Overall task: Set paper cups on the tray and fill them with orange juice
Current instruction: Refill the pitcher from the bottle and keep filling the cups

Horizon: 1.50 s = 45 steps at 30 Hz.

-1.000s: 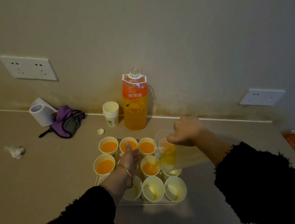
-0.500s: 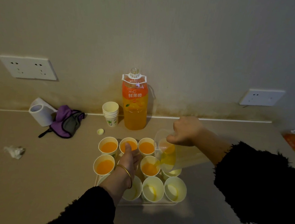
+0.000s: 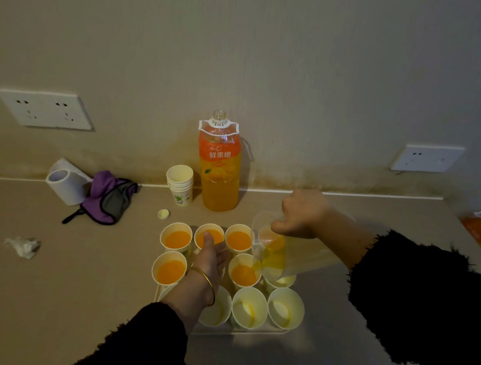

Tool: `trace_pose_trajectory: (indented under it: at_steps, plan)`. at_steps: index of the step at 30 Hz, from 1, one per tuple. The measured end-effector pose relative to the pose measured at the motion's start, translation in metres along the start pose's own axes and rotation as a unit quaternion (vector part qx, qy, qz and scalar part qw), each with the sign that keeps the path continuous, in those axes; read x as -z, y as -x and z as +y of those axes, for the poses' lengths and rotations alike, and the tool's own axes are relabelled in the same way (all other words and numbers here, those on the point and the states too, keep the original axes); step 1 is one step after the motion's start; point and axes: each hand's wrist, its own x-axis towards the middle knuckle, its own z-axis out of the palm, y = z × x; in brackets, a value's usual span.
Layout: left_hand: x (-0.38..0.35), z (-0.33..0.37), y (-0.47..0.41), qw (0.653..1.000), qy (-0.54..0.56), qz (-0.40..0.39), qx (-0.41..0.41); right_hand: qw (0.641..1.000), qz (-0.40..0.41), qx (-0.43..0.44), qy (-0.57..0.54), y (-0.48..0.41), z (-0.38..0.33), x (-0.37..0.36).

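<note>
Nearest us, the white tray (image 3: 249, 333) carries paper cups in rows. The front-row cups (image 3: 248, 311) hold only a yellow smear of juice at the bottom. In the middle row the left cup (image 3: 170, 272) is well filled with orange juice, and the cup under the spout (image 3: 244, 273) is about half full. Our left hand (image 3: 210, 259) lies over the spot between them, thumb pointing away and fingers bent down. What it covers is hidden, so we cannot tell whether it grips anything. Our right hand (image 3: 303, 214) wraps its fingers round the clear pitcher (image 3: 299, 263), which is tipped left with pale juice pooled at its lip. The three back-row cups (image 3: 238, 240) are full. Behind them stand a stack of empty paper cups (image 3: 179, 184) and the uncapped orange juice bottle (image 3: 219, 180), mostly full. Compared with half a second ago, hands, pitcher and cups sit where they were.
</note>
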Motion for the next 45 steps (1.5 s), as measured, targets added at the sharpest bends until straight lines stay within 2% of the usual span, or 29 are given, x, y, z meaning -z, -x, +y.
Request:
trace_pose_trajectory:
  at_steps: [45]
  plan:
    - [-0.0001,0.0005,-0.0029,1.0,-0.001,0.001,0.003,1.0,-0.015,-0.008,0.009,-0.0052,-0.0023,-0.0017]
